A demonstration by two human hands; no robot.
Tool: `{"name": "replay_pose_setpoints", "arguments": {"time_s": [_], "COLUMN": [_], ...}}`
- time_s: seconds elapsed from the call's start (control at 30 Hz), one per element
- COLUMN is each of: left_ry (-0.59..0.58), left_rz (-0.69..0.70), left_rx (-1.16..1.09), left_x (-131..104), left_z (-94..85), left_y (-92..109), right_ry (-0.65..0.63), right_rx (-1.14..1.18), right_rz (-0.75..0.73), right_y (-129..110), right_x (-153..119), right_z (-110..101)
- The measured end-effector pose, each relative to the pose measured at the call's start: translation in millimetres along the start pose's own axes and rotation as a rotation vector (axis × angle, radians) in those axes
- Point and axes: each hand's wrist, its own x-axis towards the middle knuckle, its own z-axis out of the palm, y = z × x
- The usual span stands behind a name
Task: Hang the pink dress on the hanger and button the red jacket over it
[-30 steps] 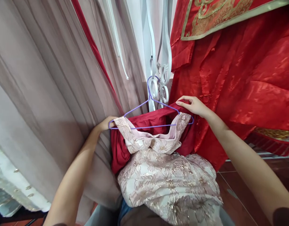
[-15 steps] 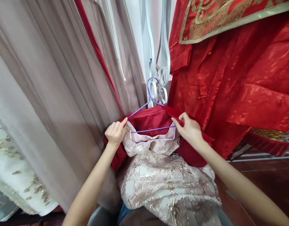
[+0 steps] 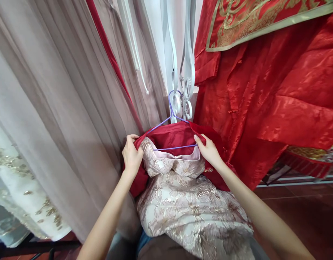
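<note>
A pale pink and gold brocade dress [image 3: 182, 202] hangs in front of me on a purple hanger [image 3: 163, 123], its bodice facing up. Around the hanger's shoulders lies a dark red garment [image 3: 172, 134], behind the dress. My left hand [image 3: 132, 155] is closed on the red garment's edge at the left shoulder, its fingertips partly hidden behind the cloth. At the other shoulder my right hand [image 3: 207, 147] pinches the red edge between thumb and fingers, beside the bodice's strap. The hanger's lower bar crosses above the neckline.
White scrolled metalwork [image 3: 174, 97] stands behind the hanger's hook. Greyish-pink curtains [image 3: 60, 108] fill the left, with a white gold-trimmed dress [image 3: 28, 195] below. Red satin garments [image 3: 264, 94] hang at the right. Dark red floor [image 3: 296, 209] shows at lower right.
My left hand has shifted slightly left and turned, lifting the red cloth at that shoulder. My right hand has moved slightly left, still pinching the red edge.
</note>
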Motion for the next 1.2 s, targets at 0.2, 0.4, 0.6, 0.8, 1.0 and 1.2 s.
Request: {"name": "replay_pose_setpoints", "arguments": {"time_s": [0.2,0.4,0.6,0.8,1.0,1.2], "left_ry": [0.017,-0.075,-0.105,-0.167,-0.142,-0.087], "left_rz": [-0.161,-0.044,-0.076,-0.095,-0.166,-0.236], "left_rx": [-0.321,-0.541,-0.595,-0.716,-0.851,-0.932], "left_x": [-8.4,-22.1,-51.1,-67.9,-50.8,-55.0], "left_z": [28.9,40.0,44.6,44.5,42.9,50.9], "left_y": [40.4,72.1,59.8,64.1,80.6,80.0], "right_ry": [-0.189,-0.360,-0.268,-0.297,-0.273,-0.257], "right_rx": [0.294,0.196,0.156,0.347,0.458,0.445], "right_rz": [-0.042,-0.082,-0.140,-0.246,-0.232,-0.272], "right_y": [-22.5,-48.2,-39.2,-31.7,-30.7,-32.2], "right_x": [-10.9,-41.5,-55.6,-55.9,-52.3,-53.9], "right_z": [25.0,36.8,23.0,24.4,35.9,29.4]}}
